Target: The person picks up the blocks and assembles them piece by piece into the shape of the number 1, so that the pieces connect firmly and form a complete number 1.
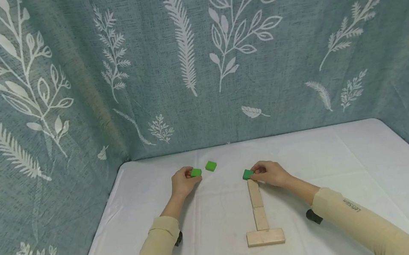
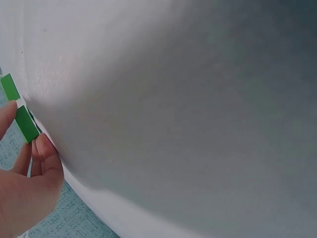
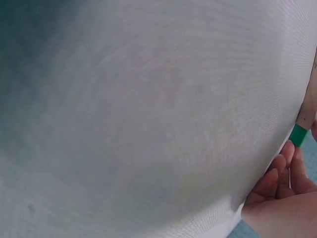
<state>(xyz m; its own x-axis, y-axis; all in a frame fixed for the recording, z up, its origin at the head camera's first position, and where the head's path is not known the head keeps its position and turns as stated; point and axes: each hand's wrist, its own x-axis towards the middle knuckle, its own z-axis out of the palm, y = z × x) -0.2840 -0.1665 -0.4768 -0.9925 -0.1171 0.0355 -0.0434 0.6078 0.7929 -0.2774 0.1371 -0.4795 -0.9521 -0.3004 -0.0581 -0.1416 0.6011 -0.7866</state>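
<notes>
Right sleeve (image 1: 368,222): nearest us, beige with dark lettering.
Right hand (image 1: 271,174): we see it pinching the dark green block (image 1: 247,174) between thumb and fingers.
Dark green block: small, flat and evenly coloured, at the far end of the wooden blocks (image 1: 261,218).
Wooden blocks: pale and plain, two end to end, a third crosswise at the near end.
Left hand (image 1: 184,183): we see it gripping a light green block (image 1: 196,172), square-topped and bright.
Second light green block (image 1: 211,166): just beyond that one, on the white surface (image 1: 220,216), matching its colour.
</notes>
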